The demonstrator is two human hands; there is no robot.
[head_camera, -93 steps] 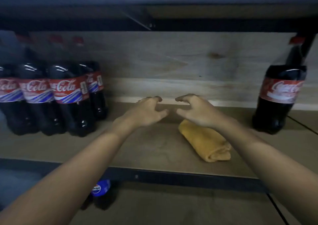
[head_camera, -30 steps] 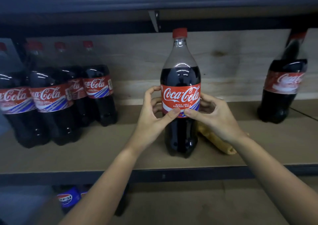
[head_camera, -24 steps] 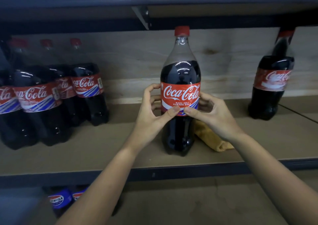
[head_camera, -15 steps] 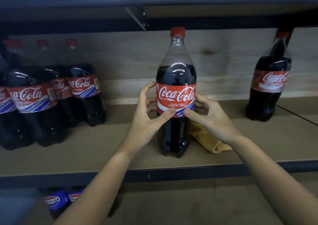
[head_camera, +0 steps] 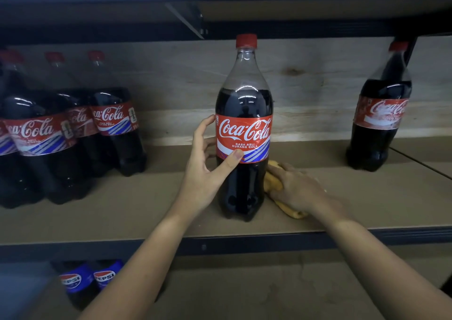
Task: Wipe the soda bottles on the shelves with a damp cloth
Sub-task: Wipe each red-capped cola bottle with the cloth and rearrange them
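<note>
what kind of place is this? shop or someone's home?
Probably a shop shelf or stockroom. Rows of identical cola bottles stand on a metal-edged shelf, Pepsi bottles stand on the shelf below, and a plain plywood back panel sits behind them.

This looks like a shop or its stockroom: dark metal-framed shelving point(head_camera: 220, 245) with plain board decks and a rough plywood back panel point(head_camera: 305, 80), stocked with rows of identical Coca-Cola bottles point(head_camera: 49, 143) on one level and Pepsi bottles point(head_camera: 88, 280) on the level below.
</note>
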